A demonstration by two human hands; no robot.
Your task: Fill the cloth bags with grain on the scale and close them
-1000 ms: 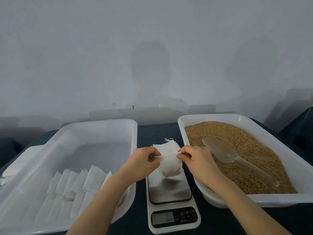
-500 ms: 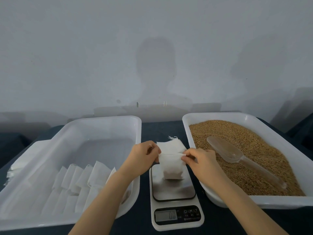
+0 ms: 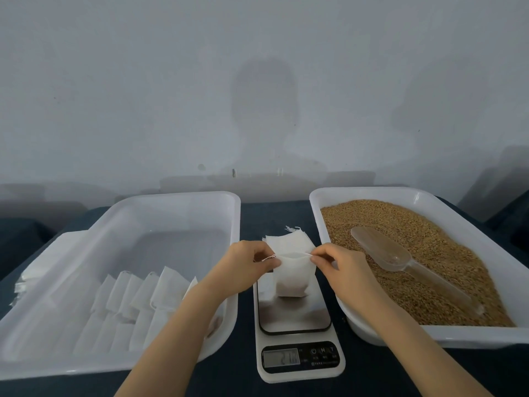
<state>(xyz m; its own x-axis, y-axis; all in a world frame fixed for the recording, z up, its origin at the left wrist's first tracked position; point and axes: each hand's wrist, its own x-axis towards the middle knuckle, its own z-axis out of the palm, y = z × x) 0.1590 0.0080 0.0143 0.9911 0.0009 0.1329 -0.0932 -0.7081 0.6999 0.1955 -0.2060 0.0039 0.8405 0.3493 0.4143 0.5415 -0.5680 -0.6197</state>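
Pinching one end of the drawstring (image 3: 268,257) between thumb and forefinger of the left hand (image 3: 243,269), other fingers curled. Same pinch at the opposite end with the right hand (image 3: 342,267), both clamped tight on the string at the mouth of the cloth bag (image 3: 292,277). Bag upright on the steel plate of the scale (image 3: 294,320), mouth a narrow slit, string taut across it. Narrow dark strip of tabletop (image 3: 274,216) between the left tray (image 3: 177,195) and the right tray (image 3: 372,190), scale filling most of it, tray rims close beside each wrist. Two hands, two trays, one scale, one bag on the plate, one clear scoop (image 3: 383,250) lying on the grain (image 3: 446,253). A small stack of flat bags (image 3: 289,239) behind the scale. Overlapping rows of white bags (image 3: 143,293) in the left tray, number unclear.
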